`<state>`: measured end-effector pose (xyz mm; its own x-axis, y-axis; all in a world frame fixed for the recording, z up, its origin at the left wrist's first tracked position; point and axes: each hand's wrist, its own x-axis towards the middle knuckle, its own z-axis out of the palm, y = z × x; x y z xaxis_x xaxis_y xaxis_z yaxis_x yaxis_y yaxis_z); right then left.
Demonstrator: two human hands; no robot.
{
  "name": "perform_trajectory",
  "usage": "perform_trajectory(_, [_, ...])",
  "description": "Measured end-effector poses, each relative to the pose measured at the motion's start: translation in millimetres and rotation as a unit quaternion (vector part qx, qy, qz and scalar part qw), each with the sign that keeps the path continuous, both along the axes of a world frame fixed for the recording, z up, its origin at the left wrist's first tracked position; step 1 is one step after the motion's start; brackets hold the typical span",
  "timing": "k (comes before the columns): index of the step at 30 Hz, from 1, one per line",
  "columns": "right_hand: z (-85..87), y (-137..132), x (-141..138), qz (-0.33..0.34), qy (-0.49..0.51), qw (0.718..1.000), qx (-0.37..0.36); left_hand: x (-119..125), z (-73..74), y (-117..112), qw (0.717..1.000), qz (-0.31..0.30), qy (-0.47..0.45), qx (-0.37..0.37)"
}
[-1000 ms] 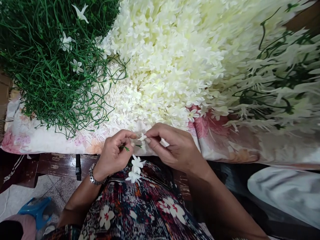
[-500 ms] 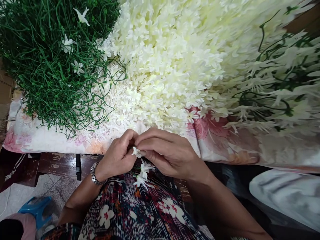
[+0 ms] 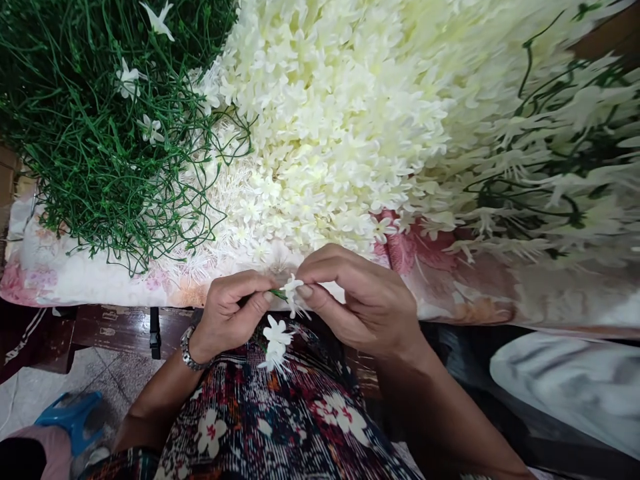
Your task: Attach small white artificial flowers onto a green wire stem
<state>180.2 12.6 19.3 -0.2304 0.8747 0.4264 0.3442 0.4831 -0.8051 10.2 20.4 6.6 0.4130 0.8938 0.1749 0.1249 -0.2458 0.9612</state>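
My left hand (image 3: pixel 231 313), with a metal watch on the wrist, pinches a thin green plastic stem (image 3: pixel 278 294) that carries small white artificial flowers (image 3: pixel 276 341) hanging below over my lap. My right hand (image 3: pixel 361 300) pinches one white flower (image 3: pixel 292 289) at the tip of that stem. Both hands meet just in front of the table's near edge, below a big heap of loose cream-white flowers (image 3: pixel 340 113).
A tangle of bare green stems (image 3: pixel 95 133) lies at the left on a floral cloth (image 3: pixel 75 273). Stems with flowers on them (image 3: pixel 560 167) pile at the right. A blue object (image 3: pixel 70 417) sits on the floor at lower left; a white cloth (image 3: pixel 570 387) lies at lower right.
My hands have drawn slightly apart after pressing together half a second ago, and the white flower now shows between the fingertips on the stem's tip.
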Motion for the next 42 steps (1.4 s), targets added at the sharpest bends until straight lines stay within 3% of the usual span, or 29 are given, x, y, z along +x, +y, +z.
perform_trajectory(8, [6.6,-1.8,2.3,0.018,-0.125,0.991,0.032,-2.5,-5.7,0.1,0.999,-0.001,-0.029,-0.015])
perform_trajectory(16, [9.9,-4.3,0.7,-0.002,-0.220,0.971,0.094,-1.5,-11.1,-0.2,0.999,0.015,-0.019,0.049])
perform_trajectory(27, [3.5,-6.2,0.0,0.024,-0.160,0.987,-0.003,2.1,-14.5,-0.8,0.993,0.029,0.036,0.109])
perform_trajectory(42, [-0.1,-11.3,-0.8,0.022,-0.205,0.978,0.045,-0.8,-17.9,-1.6,0.987,0.011,0.055,0.153])
